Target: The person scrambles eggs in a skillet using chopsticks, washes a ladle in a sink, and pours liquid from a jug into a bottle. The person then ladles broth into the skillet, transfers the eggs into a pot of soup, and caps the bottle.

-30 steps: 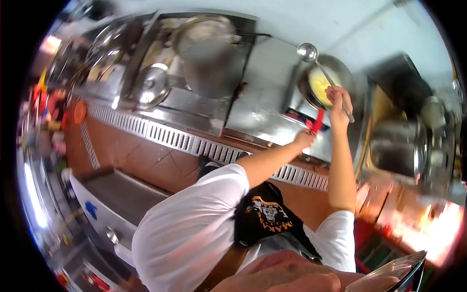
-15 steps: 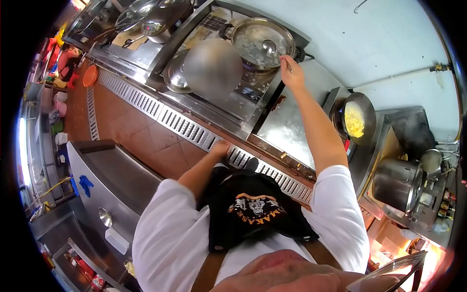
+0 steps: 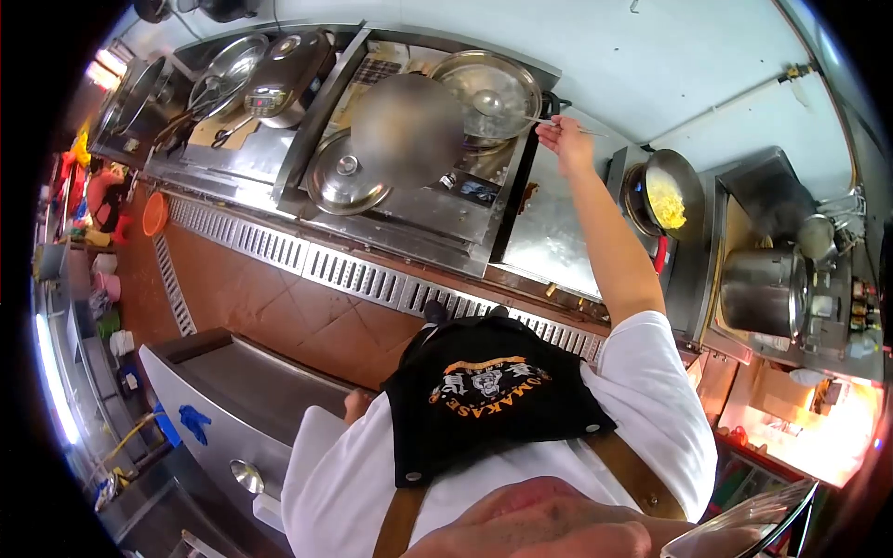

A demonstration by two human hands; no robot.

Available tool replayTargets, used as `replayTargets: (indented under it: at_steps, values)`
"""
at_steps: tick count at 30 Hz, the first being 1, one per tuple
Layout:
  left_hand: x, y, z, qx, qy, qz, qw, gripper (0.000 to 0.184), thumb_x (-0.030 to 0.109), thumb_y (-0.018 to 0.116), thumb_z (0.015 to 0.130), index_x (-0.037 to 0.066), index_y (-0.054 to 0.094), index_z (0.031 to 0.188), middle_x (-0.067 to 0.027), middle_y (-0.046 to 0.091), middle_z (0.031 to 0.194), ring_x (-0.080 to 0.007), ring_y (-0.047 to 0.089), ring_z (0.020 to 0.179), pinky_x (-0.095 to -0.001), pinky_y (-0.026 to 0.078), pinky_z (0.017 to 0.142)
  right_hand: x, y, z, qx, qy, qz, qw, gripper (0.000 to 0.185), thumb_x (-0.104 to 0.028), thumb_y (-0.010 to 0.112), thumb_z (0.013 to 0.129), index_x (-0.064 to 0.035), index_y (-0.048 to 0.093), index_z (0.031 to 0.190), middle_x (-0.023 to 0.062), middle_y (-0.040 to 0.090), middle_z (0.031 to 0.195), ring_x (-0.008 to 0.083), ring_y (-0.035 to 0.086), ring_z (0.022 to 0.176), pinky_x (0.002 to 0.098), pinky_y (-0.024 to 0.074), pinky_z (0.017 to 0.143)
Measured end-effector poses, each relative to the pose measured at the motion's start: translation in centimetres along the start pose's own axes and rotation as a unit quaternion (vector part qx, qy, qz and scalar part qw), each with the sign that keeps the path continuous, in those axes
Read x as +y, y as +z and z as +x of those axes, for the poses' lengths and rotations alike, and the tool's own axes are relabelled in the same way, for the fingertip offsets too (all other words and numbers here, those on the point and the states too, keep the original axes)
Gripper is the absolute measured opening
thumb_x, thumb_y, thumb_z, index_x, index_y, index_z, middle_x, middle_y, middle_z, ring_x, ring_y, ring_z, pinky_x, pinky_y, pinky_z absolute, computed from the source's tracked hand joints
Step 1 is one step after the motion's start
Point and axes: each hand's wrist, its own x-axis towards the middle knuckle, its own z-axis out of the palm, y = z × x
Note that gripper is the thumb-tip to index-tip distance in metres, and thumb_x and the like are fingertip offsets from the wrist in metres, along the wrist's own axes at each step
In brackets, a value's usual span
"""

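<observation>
My right hand point(image 3: 561, 141) is closed around the thin handle of a ladle point(image 3: 488, 102). The ladle's round bowl lies in a wide metal pot point(image 3: 532, 79) of cloudy liquid on the stove. My left hand point(image 3: 356, 405) hangs low beside my apron, near the edge of a steel counter. My sleeve covers most of it, so its fingers cannot be made out. A domed steel lid point(image 3: 346, 186) with a knob rests on the stove in front of the pot. A grey blurred disc hides what lies between lid and pot.
Right of the pot is a steel worktop point(image 3: 558, 232), then a wok point(image 3: 686, 177) with yellow food point(image 3: 665, 203). A tall stockpot point(image 3: 758, 290) stands farther right. An electric cooker point(image 3: 288, 79) is at the left. A steel counter point(image 3: 251, 391) stands behind my left side.
My left hand has drawn back from over the floor grate to beside my body. My right hand still grips the ladle in the pot. The camera view has shifted.
</observation>
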Motion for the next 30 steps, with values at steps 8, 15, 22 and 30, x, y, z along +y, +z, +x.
replayTargets:
  at_steps: [8,15,22,30]
  values:
    - [13.5,14.4,2.6,-0.154,0.011,0.009,0.988,0.017,0.026,0.055,0.089,0.009,0.051,0.087,-0.0075,0.054,0.066,-0.0235,0.057,0.062,-0.0357,0.044,0.051,-6.5,-7.7,-4.1,0.040,-0.041,0.074,0.996,0.029,-0.020,0.042,0.093,0.0046,0.048,0.106,0.0229,0.061,0.099,0.0323,0.062,0.096,0.0407,0.0515,0.085]
    - [22.6,28.9,-5.9,-0.145,0.135,0.098,0.975,0.031,0.029,0.058,0.088,0.005,0.057,0.109,-0.0021,0.059,0.081,-0.0122,0.056,0.069,-0.0245,0.043,0.057,-13.2,-23.9,-7.9,0.119,-0.135,-0.024,0.983,0.024,-0.013,0.041,0.093,0.0046,0.052,0.105,0.0223,0.064,0.093,0.0296,0.067,0.084,0.0374,0.0553,0.075]
    - [16.4,52.3,-18.3,-0.342,0.173,0.108,0.917,0.030,0.026,0.062,0.089,0.007,0.058,0.111,-0.0075,0.066,0.091,-0.0137,0.062,0.074,-0.0254,0.050,0.063,-13.5,-43.0,-8.8,0.133,-0.076,-0.228,0.962,0.024,-0.018,0.047,0.094,-0.0009,0.059,0.105,0.0142,0.066,0.091,0.0206,0.066,0.080,0.0308,0.0543,0.071]
    - [10.6,76.2,-33.6,-0.412,0.182,0.172,0.876,0.038,0.032,0.064,0.085,0.007,0.056,0.113,-0.0042,0.062,0.092,-0.0148,0.059,0.086,-0.0324,0.048,0.073,-16.8,-53.2,-10.5,-0.035,-0.317,-0.615,0.721,0.014,-0.012,0.052,0.090,-0.0083,0.062,0.100,0.0137,0.064,0.094,0.0335,0.062,0.082,0.0360,0.0499,0.072]
